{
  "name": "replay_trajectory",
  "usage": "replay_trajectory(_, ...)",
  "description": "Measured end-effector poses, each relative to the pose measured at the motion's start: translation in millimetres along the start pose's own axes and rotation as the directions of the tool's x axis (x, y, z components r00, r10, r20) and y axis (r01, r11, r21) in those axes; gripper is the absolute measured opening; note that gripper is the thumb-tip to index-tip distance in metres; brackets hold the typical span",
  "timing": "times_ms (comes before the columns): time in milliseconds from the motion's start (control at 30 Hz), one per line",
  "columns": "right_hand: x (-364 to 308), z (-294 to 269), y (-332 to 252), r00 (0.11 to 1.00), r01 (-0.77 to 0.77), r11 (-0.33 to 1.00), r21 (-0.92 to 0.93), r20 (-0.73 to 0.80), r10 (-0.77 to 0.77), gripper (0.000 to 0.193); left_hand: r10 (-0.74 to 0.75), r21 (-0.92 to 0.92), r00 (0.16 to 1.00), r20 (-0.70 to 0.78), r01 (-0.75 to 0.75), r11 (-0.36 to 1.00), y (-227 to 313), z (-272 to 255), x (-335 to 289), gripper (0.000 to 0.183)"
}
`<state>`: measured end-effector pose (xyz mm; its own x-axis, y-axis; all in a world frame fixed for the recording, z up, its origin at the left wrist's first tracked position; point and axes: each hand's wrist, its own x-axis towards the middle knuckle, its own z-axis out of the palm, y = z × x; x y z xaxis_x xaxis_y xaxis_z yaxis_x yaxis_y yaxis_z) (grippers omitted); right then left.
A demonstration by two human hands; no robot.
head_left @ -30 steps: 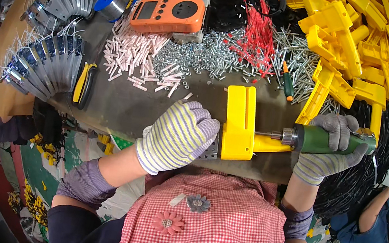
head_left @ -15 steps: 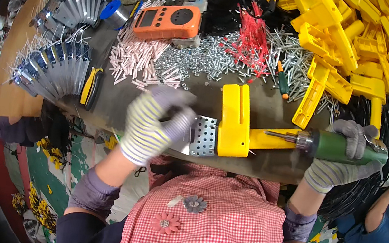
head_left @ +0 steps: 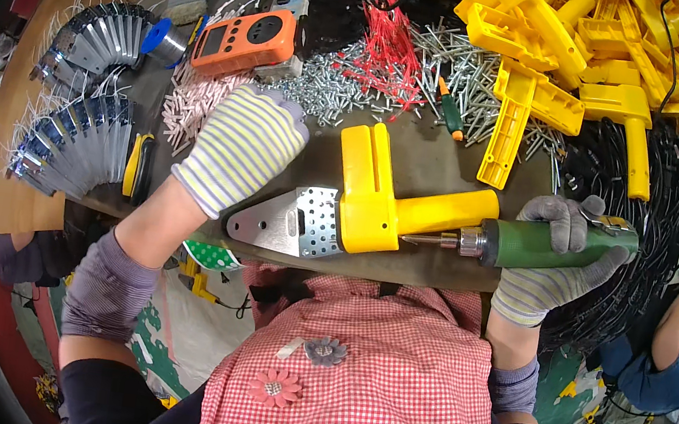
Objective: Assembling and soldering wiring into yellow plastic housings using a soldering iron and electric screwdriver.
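My right hand (head_left: pixel 560 262) is wrapped round a green electric screwdriver (head_left: pixel 524 243). Its thin bit points left, its tip close to the lower right side of a yellow plastic housing (head_left: pixel 368 203) with a handle. From that housing a flat, pointed metal plate (head_left: pixel 269 224) with a perforated part sticks out to the left, lying on the table. My left hand (head_left: pixel 241 143), in a striped glove, is at the near edge of the loose small parts. Its fingers curl down and the tips are hidden, so what they pinch does not show.
Pink-white sleeves (head_left: pixel 186 110), metal nuts and screws (head_left: pixel 322 81) and red-sleeved pieces (head_left: pixel 386 51) lie behind. An orange multimeter (head_left: pixel 246 41), a small screwdriver (head_left: pixel 450 111) and fanned metal plates (head_left: pixel 78 143) are around them. Yellow housings (head_left: pixel 543 33) and black cables (head_left: pixel 661 181) fill the right.
My left hand has moved away from the metal plate to the small parts and its fingers have curled. The electric screwdriver's bit has come down beside the housing, below the handle. The view has shifted.
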<state>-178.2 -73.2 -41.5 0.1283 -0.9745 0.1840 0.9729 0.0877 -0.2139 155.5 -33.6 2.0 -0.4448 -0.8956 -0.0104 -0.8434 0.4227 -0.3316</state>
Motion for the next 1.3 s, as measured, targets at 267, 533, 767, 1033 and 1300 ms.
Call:
replay_trajectory(267, 3, 7, 13, 0.998, -0.053, 0.997, 0.061, 0.019, 0.052, 0.052, -0.579, -0.782, 0.773, -0.262, 0.181, 0.596, 100, 5, -53, 0.015)
replay_trajectory(533, 8, 0, 11, 0.992, -0.095, 0.995, 0.009, 0.088, 0.093, 0.052, -0.610, -0.747, 0.727, -0.315, 0.206, 0.632, 112, 13, -47, 0.015)
replay_trajectory(767, 7, 1, 12, 0.992, -0.104, 0.995, -0.008, 0.075, 0.105, 0.052, -0.597, -0.772, 0.717, -0.361, 0.130, 0.622, 112, 12, -43, 0.017)
replay_trajectory(1033, 5, 4, 11, 0.993, -0.110, 0.993, -0.037, 0.041, 0.111, 0.050, -0.592, -0.827, 0.765, -0.255, 0.145, 0.543, 107, 6, -48, 0.022)
replay_trajectory(1300, 7, 4, 13, 0.987, -0.138, 0.990, -0.021, 0.076, 0.140, 0.049, -0.513, -0.788, 0.807, -0.292, 0.101, 0.608, 104, 11, -51, 0.025)
